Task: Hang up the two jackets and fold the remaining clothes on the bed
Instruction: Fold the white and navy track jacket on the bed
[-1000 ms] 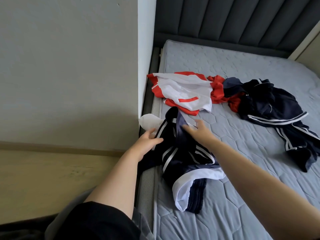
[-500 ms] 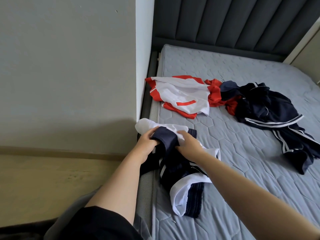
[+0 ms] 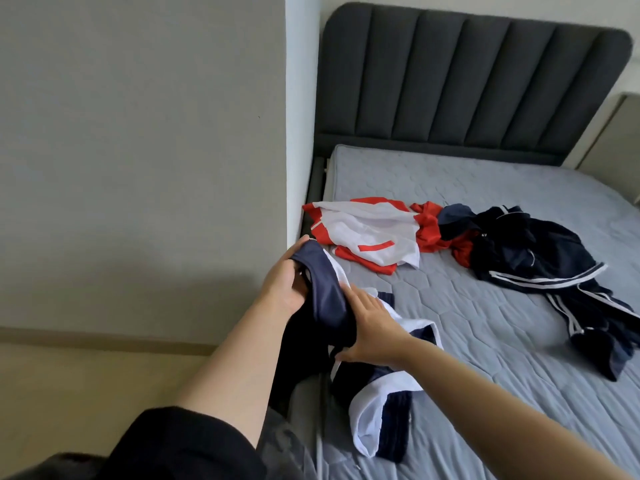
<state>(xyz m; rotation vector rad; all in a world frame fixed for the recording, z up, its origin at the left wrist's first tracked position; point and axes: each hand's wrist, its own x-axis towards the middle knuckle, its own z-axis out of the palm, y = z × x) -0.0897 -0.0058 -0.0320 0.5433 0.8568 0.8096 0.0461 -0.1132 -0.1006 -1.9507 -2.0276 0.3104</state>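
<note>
A navy and white jacket (image 3: 377,403) lies bunched at the near left edge of the bed, part of it lifted. My left hand (image 3: 284,282) grips its navy collar (image 3: 329,292) from the left. My right hand (image 3: 372,330) holds the same collar from the right, thumb under the cloth and fingers over it. Further back lies a red and white garment (image 3: 367,233). To its right sprawls a dark navy heap with white stripes (image 3: 540,265), one striped leg trailing toward the near right.
The grey quilted mattress (image 3: 485,341) runs to a dark padded headboard (image 3: 467,84) at the back. A white wall corner (image 3: 299,133) stands close by the bed's left side. Pale wooden floor (image 3: 69,382) lies at the lower left.
Both hands have lifted the navy collar higher and toward the left, off the mattress. The view has tilted up, showing more of the headboard.
</note>
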